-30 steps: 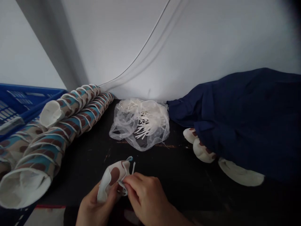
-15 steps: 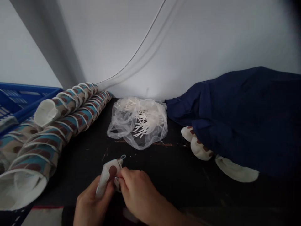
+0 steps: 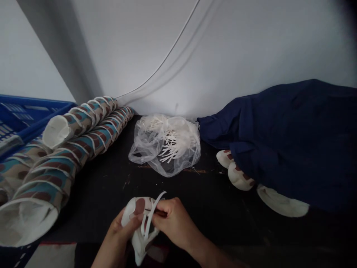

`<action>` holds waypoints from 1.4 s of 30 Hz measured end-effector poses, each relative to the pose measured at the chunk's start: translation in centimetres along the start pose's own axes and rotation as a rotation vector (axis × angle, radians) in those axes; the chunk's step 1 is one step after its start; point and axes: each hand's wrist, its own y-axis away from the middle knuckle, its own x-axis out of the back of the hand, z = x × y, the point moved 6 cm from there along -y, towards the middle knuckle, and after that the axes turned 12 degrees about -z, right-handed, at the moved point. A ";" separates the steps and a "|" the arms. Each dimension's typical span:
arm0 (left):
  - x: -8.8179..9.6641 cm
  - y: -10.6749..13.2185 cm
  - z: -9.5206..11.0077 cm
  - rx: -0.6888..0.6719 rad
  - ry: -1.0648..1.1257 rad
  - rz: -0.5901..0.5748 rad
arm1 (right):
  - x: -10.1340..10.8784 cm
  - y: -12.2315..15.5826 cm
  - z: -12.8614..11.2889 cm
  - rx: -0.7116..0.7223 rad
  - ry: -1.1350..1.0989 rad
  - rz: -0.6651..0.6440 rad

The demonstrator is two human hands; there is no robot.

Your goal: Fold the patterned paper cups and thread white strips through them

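Note:
Low in the middle of the view, both my hands are on a soft white fabric cup with brown spots (image 3: 139,206). My left hand (image 3: 118,232) closes around its left side, thumb pressed on the front. A narrow white strip (image 3: 152,215) stands up from the cup and loops at its lower end. My right hand (image 3: 175,221) pinches at the cup's right edge beside this strip. Something thin and dark brown shows between those fingers, and I cannot make out what it is. The cup's underside is partly hidden by my fingers.
Long stacks of nested camouflage fabric cups (image 3: 64,160) lie at left, before a blue plastic crate (image 3: 36,111). A clear plastic bag (image 3: 158,167) of white strips stands by the wall. Dark blue cloth (image 3: 290,149) covers more white cups (image 3: 240,178) at right.
The cup has turned and opened out between my hands, and the long white strip now shows. My right hand has moved slightly right, and its fingers have shifted along the edge.

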 end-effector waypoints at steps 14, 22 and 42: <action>-0.5 0.5 0.4 0.000 -0.045 -0.026 | -0.6 0.5 1.0 0.126 -0.165 0.091; -0.5 0.9 0.6 -0.003 -0.068 0.017 | -1.0 0.7 1.3 0.206 -0.197 0.078; 0.9 0.1 0.9 -0.077 -0.101 0.021 | 0.9 1.6 1.7 0.052 0.016 0.204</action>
